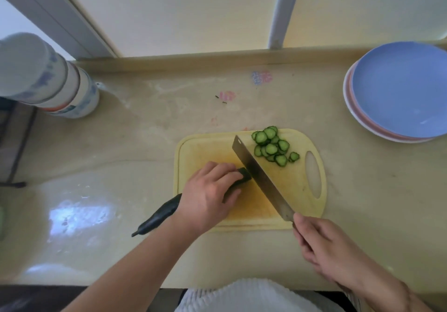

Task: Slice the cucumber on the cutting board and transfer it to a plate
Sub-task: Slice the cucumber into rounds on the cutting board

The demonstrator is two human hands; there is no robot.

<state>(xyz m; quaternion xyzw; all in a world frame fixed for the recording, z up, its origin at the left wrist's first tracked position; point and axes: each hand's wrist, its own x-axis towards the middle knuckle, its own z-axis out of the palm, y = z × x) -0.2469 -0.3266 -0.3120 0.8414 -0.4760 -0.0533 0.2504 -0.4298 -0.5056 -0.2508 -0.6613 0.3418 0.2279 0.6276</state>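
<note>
On the yellow cutting board (pixel 300 186), near the counter's front edge: one dark cucumber (pixel 157 217), lying aslant, its stem end overhanging the board's left side onto the counter (pixel 121 157), its cut end against the blade.

Left hand (pixel 208 195): curled over the cucumber, fingers clamped round it just behind the cut end, seemingly to pin it and keep the fingertips back from the edge.

Right hand (pixel 324 246): fingers wrapped round the handle of a cleaver (pixel 261 178), blade aslant across the board, set at the cucumber's end for the next slice.

Sliced rounds (pixel 273 146): a loose heap at the board's far right corner, apart from the blade, likely pushed clear of the cutting spot.

Stacked plates (pixel 399 91): blue on top, far right, well apart from the board; no slices on them. Much cucumber remains uncut.

Stacked bowls (pixel 46 77): far left.
</note>
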